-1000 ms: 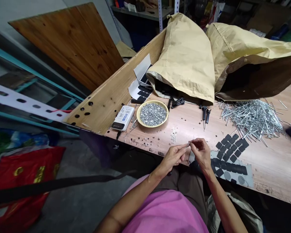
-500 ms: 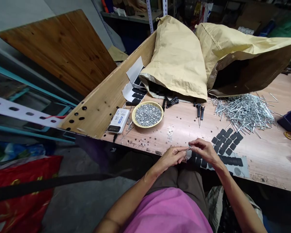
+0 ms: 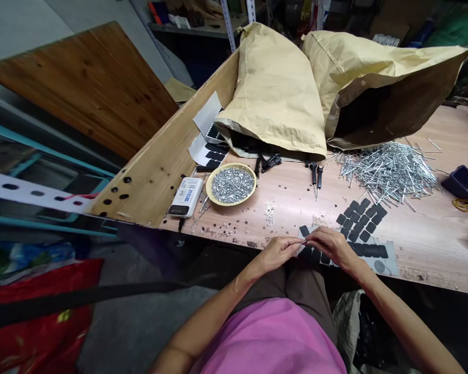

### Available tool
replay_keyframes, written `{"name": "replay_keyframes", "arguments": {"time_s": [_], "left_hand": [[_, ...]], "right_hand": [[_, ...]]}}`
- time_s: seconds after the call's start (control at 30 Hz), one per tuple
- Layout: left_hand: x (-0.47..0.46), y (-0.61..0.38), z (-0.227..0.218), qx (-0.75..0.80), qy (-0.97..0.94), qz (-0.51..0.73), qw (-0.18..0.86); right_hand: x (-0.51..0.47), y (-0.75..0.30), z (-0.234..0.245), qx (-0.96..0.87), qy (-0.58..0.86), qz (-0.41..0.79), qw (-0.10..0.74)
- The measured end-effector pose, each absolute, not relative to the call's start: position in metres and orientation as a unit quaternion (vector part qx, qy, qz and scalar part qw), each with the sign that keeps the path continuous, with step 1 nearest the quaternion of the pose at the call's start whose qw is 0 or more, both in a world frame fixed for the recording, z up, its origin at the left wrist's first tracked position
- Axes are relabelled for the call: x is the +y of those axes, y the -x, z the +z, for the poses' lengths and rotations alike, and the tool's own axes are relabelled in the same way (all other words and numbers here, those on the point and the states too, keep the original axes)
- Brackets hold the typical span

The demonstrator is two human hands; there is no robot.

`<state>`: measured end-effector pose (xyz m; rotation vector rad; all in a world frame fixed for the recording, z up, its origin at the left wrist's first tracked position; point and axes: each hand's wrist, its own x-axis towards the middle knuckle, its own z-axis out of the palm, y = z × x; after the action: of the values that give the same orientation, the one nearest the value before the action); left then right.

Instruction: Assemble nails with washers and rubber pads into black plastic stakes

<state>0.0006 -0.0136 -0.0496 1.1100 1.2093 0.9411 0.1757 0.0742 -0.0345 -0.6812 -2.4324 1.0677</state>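
Close to the table's front edge, my left hand and my right hand meet fingertip to fingertip. Both are closed in a pinch on a thin metal pin, mostly covered by the fingers. Under and beside my right hand is a grey backing sheet bearing black rounded pads. More black pads lie in rows just beyond it. Small metal nuts are scattered ahead of my left hand. Farther left stands a yellow bowl full of small metal pieces.
A heap of long metal pins lies at the right, near a dark blue box. Two large paper sacks stand behind. Black-handled pieces lie mid-table. A white device rests by the wooden side board.
The view has shifted slightly, so the table appears a little farther left and higher. My right fingers have closed flatter over the pin, which shows less; both hands stay together.
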Motion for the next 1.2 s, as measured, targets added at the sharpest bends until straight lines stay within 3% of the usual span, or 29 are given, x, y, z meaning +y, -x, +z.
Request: {"name": "replay_keyframes", "arguments": {"time_s": [0.5,0.67,0.8,0.93,1.07,1.2], "left_hand": [[-0.020,-0.010,-0.051,0.577,-0.568,0.365,0.459],[-0.022,-0.013,-0.051,0.580,-0.585,0.349,0.446],[-0.018,-0.018,-0.049,0.596,-0.545,0.392,0.441],[-0.008,-0.023,-0.044,0.585,-0.360,0.495,0.532],[0.004,-0.041,-0.042,0.489,-0.205,0.562,0.635],[0.013,-0.065,-0.046,0.440,-0.143,0.579,0.671]], "right_hand": [[0.063,-0.188,-0.049,-0.917,0.246,0.261,0.173],[0.058,-0.182,-0.057,-0.883,0.311,0.308,0.170],[0.063,-0.186,-0.050,-0.829,0.418,0.354,0.116],[0.068,-0.196,-0.037,-0.746,0.489,0.406,0.200],[0.050,-0.190,-0.039,-0.674,0.441,0.512,0.297],[0.032,-0.182,-0.051,-0.607,0.444,0.563,0.343]]}}
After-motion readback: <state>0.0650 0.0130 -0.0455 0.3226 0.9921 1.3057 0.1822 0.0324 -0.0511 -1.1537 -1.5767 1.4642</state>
